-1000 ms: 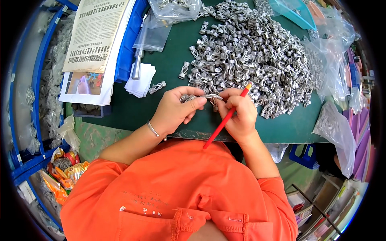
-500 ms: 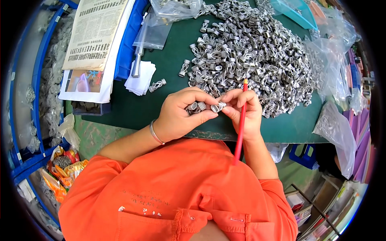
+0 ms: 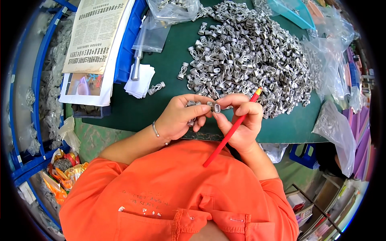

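Observation:
My left hand (image 3: 177, 116) is closed around a few small ribbed metal fittings (image 3: 192, 108) in its palm. Between its thumb and finger and those of my right hand (image 3: 243, 124), one looped metal fitting (image 3: 217, 108) is pinched, its oval opening showing. A red pencil (image 3: 231, 134) with a yellow tip lies slantwise through the fingers of my right hand. Beyond both hands rises a large pile of the same grey fittings (image 3: 249, 56). Two single fittings, one upright (image 3: 183, 70) and one lying tilted (image 3: 157, 88), rest left of the pile.
A green table (image 3: 132, 108) carries everything. On its left are a newspaper (image 3: 90, 36), a blue bin (image 3: 122, 60), white paper slips (image 3: 140, 82) and a metal-shafted tool (image 3: 136, 68). Plastic bags (image 3: 333, 68) and a turquoise tray (image 3: 295, 14) lie at the right.
The pinched fitting has turned so its opening faces me. My right hand has rotated, and the red pencil now leans further, its lower end swung left. My left fingers have shifted.

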Demonstrator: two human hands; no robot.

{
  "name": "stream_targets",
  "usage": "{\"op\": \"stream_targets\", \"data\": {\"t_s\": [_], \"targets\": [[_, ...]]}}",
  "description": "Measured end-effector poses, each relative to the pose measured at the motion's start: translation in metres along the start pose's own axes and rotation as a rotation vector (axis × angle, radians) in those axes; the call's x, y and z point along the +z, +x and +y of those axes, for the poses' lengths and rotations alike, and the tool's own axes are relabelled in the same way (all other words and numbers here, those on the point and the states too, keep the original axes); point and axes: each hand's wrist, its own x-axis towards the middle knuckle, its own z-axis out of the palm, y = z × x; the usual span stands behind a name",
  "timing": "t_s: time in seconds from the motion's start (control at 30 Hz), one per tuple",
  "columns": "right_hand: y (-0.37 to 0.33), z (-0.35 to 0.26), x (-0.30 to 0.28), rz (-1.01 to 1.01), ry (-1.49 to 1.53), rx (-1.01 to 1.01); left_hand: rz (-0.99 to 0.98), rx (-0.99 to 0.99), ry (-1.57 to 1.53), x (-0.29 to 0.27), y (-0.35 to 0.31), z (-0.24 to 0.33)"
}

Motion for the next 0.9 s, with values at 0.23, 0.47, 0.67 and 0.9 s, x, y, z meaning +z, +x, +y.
{"op": "stream_targets", "data": {"t_s": [0.23, 0.47, 0.67, 0.9], "targets": [[0.004, 0.003, -0.002, 0.051, -0.259, 0.097, 0.046, -0.022, -0.217, -0.008, -0.001, 0.011], [0.012, 0.012, 0.01, -0.194, -1.033, -0.045, 0.165, 0.102, -0.093, -0.015, -0.002, 0.016], [0.01, 0.024, 0.007, -0.134, -0.912, -0.148, 0.237, 0.152, 0.146, -0.008, -0.001, 0.007], [0.011, 0.018, 0.016, -0.146, -1.032, -0.082, 0.244, 0.166, 0.228, -0.01, 0.001, 0.003]]}}
